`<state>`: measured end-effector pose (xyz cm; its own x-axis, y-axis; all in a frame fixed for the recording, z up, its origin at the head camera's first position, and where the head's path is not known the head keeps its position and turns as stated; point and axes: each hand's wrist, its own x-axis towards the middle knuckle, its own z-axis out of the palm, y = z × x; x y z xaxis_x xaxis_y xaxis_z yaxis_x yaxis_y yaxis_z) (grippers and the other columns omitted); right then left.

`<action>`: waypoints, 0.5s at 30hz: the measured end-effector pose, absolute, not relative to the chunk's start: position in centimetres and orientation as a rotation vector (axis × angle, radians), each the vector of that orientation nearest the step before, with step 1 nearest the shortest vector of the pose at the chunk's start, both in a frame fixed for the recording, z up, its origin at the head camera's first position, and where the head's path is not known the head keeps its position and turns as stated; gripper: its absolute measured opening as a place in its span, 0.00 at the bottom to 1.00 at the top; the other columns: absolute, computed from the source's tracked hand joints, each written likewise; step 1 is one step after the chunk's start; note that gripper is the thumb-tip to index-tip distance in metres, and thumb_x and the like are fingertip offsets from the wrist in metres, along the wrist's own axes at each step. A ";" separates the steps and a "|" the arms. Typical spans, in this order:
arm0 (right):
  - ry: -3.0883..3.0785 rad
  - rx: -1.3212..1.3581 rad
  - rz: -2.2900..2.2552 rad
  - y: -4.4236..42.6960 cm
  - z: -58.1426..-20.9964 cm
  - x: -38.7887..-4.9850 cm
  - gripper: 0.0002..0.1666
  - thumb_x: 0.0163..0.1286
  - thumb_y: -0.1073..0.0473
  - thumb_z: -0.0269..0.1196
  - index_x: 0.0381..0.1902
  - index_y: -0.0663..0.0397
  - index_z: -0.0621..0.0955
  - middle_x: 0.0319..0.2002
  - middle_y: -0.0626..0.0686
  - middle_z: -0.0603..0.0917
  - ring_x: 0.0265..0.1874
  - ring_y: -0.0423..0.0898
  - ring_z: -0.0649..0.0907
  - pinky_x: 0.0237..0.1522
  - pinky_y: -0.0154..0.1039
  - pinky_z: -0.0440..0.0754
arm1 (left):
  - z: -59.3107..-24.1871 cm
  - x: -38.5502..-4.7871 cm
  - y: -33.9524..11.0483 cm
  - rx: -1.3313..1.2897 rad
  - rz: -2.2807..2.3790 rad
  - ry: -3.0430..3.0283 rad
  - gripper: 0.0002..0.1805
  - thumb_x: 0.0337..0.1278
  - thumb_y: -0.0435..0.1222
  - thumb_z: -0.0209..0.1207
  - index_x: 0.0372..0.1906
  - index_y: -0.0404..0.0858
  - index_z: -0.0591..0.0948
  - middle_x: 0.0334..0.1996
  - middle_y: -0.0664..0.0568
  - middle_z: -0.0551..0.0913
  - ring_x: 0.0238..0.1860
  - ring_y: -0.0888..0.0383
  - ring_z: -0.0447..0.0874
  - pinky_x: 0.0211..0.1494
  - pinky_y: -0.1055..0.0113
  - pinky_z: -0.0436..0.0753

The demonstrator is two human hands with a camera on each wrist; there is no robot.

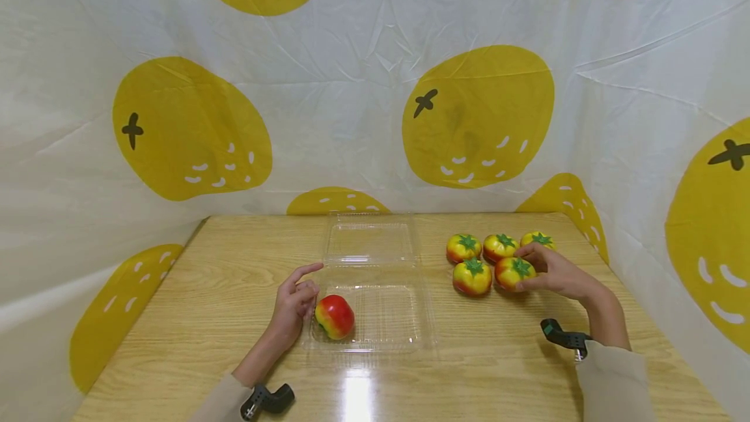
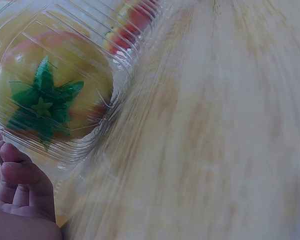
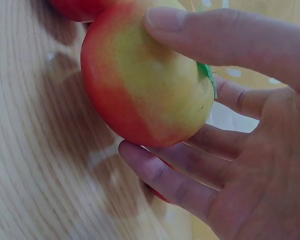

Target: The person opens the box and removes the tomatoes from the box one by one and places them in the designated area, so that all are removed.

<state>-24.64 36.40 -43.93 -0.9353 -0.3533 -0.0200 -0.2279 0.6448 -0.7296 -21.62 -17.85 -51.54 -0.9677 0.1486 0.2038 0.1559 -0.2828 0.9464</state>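
Note:
My right hand (image 1: 553, 272) grips a yellow-and-red toy tomato (image 1: 511, 272) with a green star-shaped leaf top; in the right wrist view the thumb (image 3: 215, 35) lies across it and the fingers are around its other side. Whether it is lifted off the table, I cannot tell. My left hand (image 1: 293, 301) is at the left edge of a clear plastic container (image 1: 387, 318). Its index finger points out fairly straight, while the others bend loosely by the container's wall. One toy tomato (image 1: 335, 316) lies on its side in the container's near left corner, also visible through the ridged wall in the left wrist view.
Several more toy tomatoes (image 1: 472, 277) stand leaf side up around my right hand. The container's lid (image 1: 370, 243) lies folded back on the wooden table (image 1: 222, 285). A white curtain (image 1: 334, 116) printed with yellow fruit hangs behind and along both sides.

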 end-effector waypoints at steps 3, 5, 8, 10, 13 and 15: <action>2.702 -0.464 -1.155 36.3 -44.0 -24.7 0.36 0.61 0.56 0.75 0.60 0.63 0.71 0.59 0.69 0.79 0.58 0.60 0.79 0.53 0.49 0.78 | -51.5 -21.6 -17.9 -0.395 -2.482 -1.886 0.24 0.68 0.24 0.49 0.67 0.25 0.69 0.20 0.58 0.76 0.15 0.67 0.68 0.15 0.77 0.65; 2.700 -0.451 -1.152 36.3 -44.1 -24.7 0.36 0.61 0.56 0.75 0.60 0.64 0.70 0.59 0.70 0.79 0.59 0.61 0.79 0.53 0.49 0.78 | -51.4 -21.6 -17.9 -0.378 -2.480 -1.894 0.24 0.68 0.24 0.50 0.68 0.25 0.69 0.20 0.58 0.76 0.15 0.67 0.68 0.15 0.78 0.65; 2.698 -0.438 -1.147 36.2 -44.1 -24.7 0.36 0.61 0.55 0.75 0.59 0.64 0.70 0.58 0.69 0.79 0.57 0.60 0.79 0.52 0.48 0.78 | -51.3 -21.5 -17.8 -0.349 -2.480 -1.901 0.25 0.68 0.24 0.49 0.68 0.26 0.68 0.20 0.58 0.76 0.15 0.67 0.68 0.15 0.78 0.65; 2.698 -0.433 -1.142 36.1 -44.1 -24.6 0.36 0.61 0.55 0.75 0.59 0.64 0.70 0.58 0.69 0.79 0.57 0.58 0.79 0.52 0.47 0.78 | -51.3 -21.5 -17.7 -0.328 -2.477 -1.907 0.25 0.68 0.24 0.49 0.69 0.26 0.68 0.19 0.58 0.75 0.14 0.66 0.68 0.15 0.78 0.66; 2.697 -0.430 -1.131 36.0 -44.1 -24.6 0.37 0.61 0.55 0.75 0.60 0.64 0.70 0.59 0.69 0.78 0.57 0.59 0.79 0.52 0.46 0.77 | -51.2 -21.5 -17.7 -0.309 -2.475 -1.912 0.26 0.67 0.24 0.49 0.69 0.26 0.68 0.19 0.58 0.75 0.14 0.66 0.67 0.15 0.78 0.66; 2.693 -0.422 -1.126 35.9 -44.2 -24.6 0.37 0.61 0.54 0.74 0.60 0.64 0.70 0.60 0.69 0.77 0.58 0.61 0.79 0.53 0.47 0.78 | -51.3 -21.5 -17.6 -0.301 -2.474 -1.915 0.26 0.67 0.24 0.49 0.69 0.25 0.68 0.18 0.58 0.74 0.14 0.66 0.67 0.15 0.78 0.65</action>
